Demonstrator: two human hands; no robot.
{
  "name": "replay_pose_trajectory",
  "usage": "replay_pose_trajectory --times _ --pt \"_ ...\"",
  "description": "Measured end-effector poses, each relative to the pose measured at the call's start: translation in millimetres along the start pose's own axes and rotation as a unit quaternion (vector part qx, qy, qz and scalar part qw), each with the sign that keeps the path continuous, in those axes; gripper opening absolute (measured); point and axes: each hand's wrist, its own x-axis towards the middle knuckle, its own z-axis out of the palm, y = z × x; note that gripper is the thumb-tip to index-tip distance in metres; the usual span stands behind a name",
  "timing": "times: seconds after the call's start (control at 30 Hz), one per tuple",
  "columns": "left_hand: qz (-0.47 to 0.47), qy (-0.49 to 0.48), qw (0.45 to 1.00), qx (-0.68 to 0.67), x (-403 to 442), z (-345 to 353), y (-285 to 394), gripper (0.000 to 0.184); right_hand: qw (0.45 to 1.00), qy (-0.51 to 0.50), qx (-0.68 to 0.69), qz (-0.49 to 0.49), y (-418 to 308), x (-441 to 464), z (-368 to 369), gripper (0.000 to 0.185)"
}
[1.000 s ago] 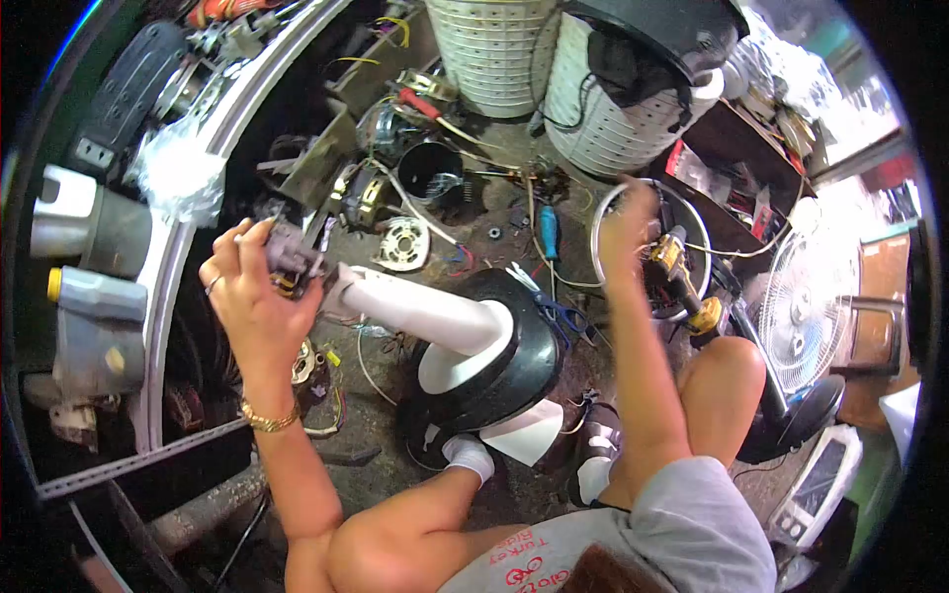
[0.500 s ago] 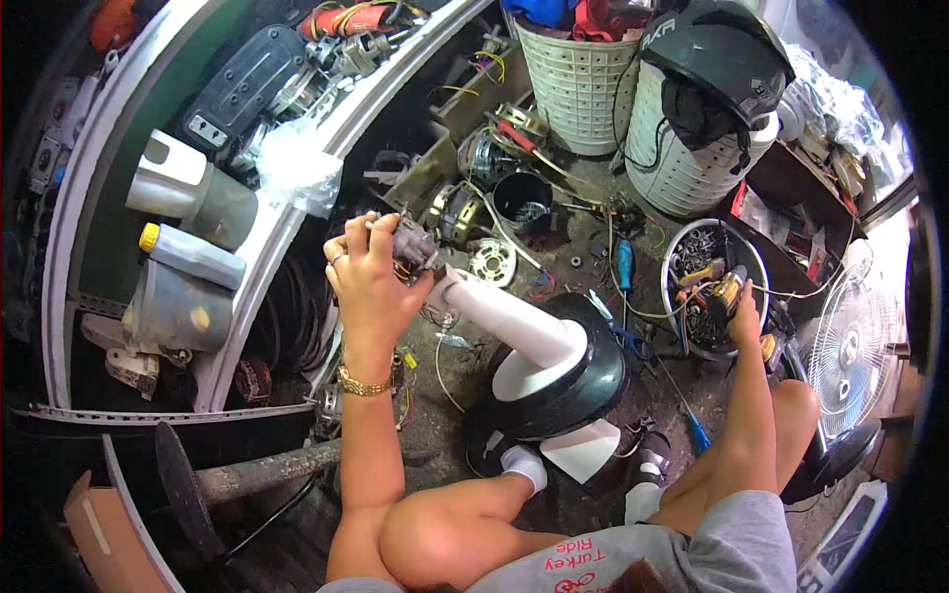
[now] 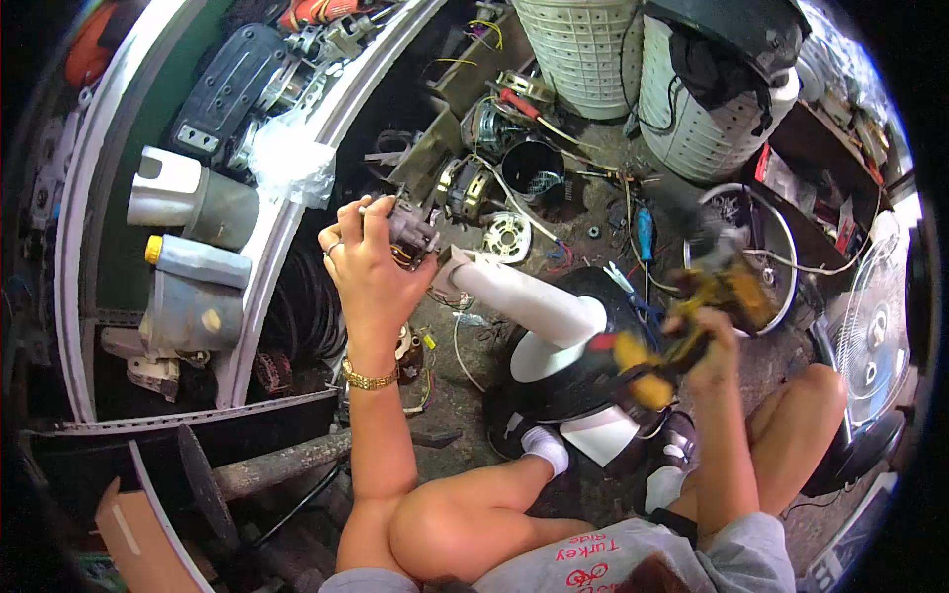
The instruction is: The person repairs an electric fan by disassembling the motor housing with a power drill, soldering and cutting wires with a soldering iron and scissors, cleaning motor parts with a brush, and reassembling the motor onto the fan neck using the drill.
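My left hand (image 3: 368, 265) is closed around a grey fan motor (image 3: 411, 229), holding it at the upper end of a tilted white fan stand (image 3: 519, 299). The stand's round black base (image 3: 554, 385) lies on the floor between my legs. A yellow and black cordless drill (image 3: 739, 295) is in my right hand (image 3: 710, 354), smeared by motion. It is up off the floor, between the stand and the metal bowl (image 3: 788, 252), and covers part of the bowl.
A blue-handled screwdriver (image 3: 646, 234) lies beyond the stand. Motor parts and a white fan end cover (image 3: 507, 237) clutter the floor. White perforated baskets (image 3: 578, 59) stand at the back, a fan with a wire guard (image 3: 870, 326) at right, and a shelf frame (image 3: 267, 282) at left.
My right hand has lifted the drill out of the metal bowl and swung it left toward the stand. My left hand stays on the motor. The view has shifted slightly.
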Motion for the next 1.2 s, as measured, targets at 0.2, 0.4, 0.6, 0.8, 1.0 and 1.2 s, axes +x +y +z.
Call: replay_pose_trajectory --times 0.2,0.4,0.6,0.8,1.0,1.2 --pt "0.013 -0.009 1.0 0.0 2 4 -7 0.065 0.934 -0.231 0.181 0.205 122 10 52 0.049" --pt "0.021 -0.015 1.0 -0.008 2 8 -14 0.065 0.925 -0.208 0.22 0.229 158 15 63 0.049" --pt "0.036 -0.014 0.999 -0.002 5 10 -11 0.063 0.925 -0.216 0.212 0.23 156 18 65 0.051" --pt "0.046 -0.015 0.999 0.0 5 11 -11 0.064 0.928 -0.202 0.187 0.249 151 16 73 0.053" --pt "0.052 -0.011 0.999 0.004 6 11 -8 0.064 0.921 -0.22 0.208 0.244 155 17 72 0.051" --pt "0.043 -0.019 0.999 0.005 6 11 -10 0.064 0.921 -0.216 0.208 0.25 152 16 74 0.051"
